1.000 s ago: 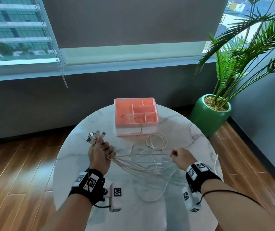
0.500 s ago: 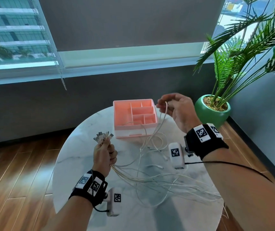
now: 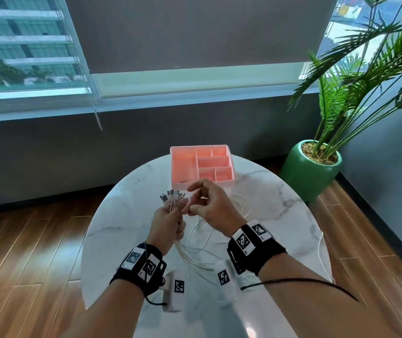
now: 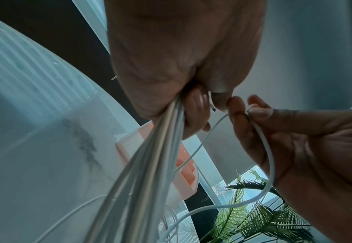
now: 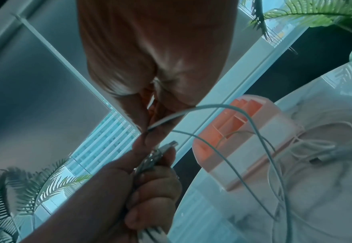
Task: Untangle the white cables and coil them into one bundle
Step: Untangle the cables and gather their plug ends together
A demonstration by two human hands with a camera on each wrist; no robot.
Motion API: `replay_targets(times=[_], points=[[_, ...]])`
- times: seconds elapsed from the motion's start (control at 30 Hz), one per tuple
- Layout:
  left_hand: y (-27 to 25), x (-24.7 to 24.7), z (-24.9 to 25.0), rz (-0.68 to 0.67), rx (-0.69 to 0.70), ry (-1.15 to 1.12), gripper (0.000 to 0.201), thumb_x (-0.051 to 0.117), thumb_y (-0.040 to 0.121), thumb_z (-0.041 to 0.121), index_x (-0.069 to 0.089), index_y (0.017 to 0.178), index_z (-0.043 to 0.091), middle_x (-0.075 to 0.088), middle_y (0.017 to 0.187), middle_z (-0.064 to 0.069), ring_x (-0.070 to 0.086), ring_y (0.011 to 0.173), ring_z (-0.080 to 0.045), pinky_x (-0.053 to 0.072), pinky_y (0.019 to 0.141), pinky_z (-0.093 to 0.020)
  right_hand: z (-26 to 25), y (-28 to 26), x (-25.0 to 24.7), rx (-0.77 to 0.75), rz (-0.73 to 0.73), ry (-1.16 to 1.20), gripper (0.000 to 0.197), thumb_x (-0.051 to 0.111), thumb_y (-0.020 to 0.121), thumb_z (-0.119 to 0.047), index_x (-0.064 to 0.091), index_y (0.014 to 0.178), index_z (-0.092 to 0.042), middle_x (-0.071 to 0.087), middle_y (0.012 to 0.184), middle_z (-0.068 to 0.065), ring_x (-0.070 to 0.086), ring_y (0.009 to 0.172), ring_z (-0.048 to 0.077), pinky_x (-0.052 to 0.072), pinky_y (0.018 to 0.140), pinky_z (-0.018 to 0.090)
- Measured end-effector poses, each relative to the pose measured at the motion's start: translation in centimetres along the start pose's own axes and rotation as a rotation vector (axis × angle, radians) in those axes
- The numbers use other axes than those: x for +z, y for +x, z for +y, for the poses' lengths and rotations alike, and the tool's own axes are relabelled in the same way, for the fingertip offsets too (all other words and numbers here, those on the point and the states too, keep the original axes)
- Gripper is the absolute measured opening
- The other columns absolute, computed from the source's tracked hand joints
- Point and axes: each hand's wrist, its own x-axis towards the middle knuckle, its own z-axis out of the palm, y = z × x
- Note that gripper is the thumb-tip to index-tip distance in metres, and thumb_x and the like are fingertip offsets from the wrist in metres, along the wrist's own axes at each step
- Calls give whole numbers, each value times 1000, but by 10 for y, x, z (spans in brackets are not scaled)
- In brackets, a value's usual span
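Several white cables point(image 3: 196, 254) trail across the round marble table point(image 3: 280, 206). My left hand point(image 3: 167, 222) grips a bunch of them upright, with the metal plugs point(image 3: 173, 195) fanned out above my fist. In the left wrist view the strands point(image 4: 150, 164) run down out of that fist. My right hand point(image 3: 209, 203) is right beside the plugs and pinches a single white cable point(image 5: 166, 120) between thumb and forefinger. That cable point(image 4: 268, 157) loops down from the right hand toward the table.
A pink compartment organizer point(image 3: 201, 165) stands at the table's far edge, with a loose cable coil point(image 3: 240, 204) just right of my hands. A green potted palm point(image 3: 310, 169) stands on the wooden floor to the right. A window and grey wall lie beyond.
My right hand rose with one cable toward the organizer, then came back down and left to meet the plugs in my left hand. The left hand stayed holding its bunch.
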Motion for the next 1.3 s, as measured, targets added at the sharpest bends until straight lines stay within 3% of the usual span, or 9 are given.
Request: replay_targets(times=[0.23,0.4,0.5,0.6,0.7,0.87,0.97,1.07,1.3], points=[[0,-1,4,-9,6,28,24,67,95,22,58,76,10,29,51,0,29,38,-12,27,36,-20,27,-17,5,95,-116,88,29,62,80,17,54,85,-10,56,83,17,64,75,33,59,71,43],[-1,2,4,-98,-4,79,20,68,93,7,54,79,10,26,55,0,23,41,-11,21,38,-19,43,-16,-4,540,71,370,12,50,96,-3,50,108,-1,61,92,23,68,78,40,57,76,47],[-5,2,2,-201,-3,154,31,68,93,6,48,71,14,25,58,-1,20,44,-12,18,41,-22,57,-10,-11,696,175,514,37,43,105,-32,48,118,2,64,110,27,69,86,39,55,84,50],[-8,-3,-3,-232,-41,204,32,69,92,6,46,72,13,25,59,0,21,44,-11,20,41,-20,49,5,-21,552,277,672,24,45,104,-22,53,107,0,64,103,21,68,89,33,57,76,43],[-11,-13,-10,-205,-73,230,28,69,92,6,46,77,12,25,60,0,20,45,-11,19,41,-20,21,24,-38,434,401,763,8,52,99,-8,56,99,-1,69,84,17,72,71,27,60,62,34],[-11,-18,-11,-192,-61,202,26,67,94,7,46,79,11,20,65,-3,16,47,-12,14,43,-22,-17,33,-48,481,205,421,12,65,93,-11,58,101,-5,69,73,13,55,44,13,47,40,23],[-10,-16,-8,-202,-51,208,25,68,93,6,47,79,10,19,66,-4,15,49,-13,13,45,-25,-23,34,-51,452,204,-45,22,60,92,-3,52,111,-11,75,85,14,61,45,17,52,47,28],[-9,-22,-10,-160,-55,178,17,69,92,7,53,92,7,19,69,-5,16,48,-12,15,43,-21,-20,35,-63,418,256,-386,10,61,88,0,59,98,-3,75,84,13,73,61,24,63,65,39],[-4,-8,-4,-37,-54,129,20,73,90,17,56,92,6,24,55,3,20,42,-11,18,41,-19,-23,26,-57,275,201,-110,10,59,87,10,67,94,9,73,85,26,67,67,25,57,67,36]])
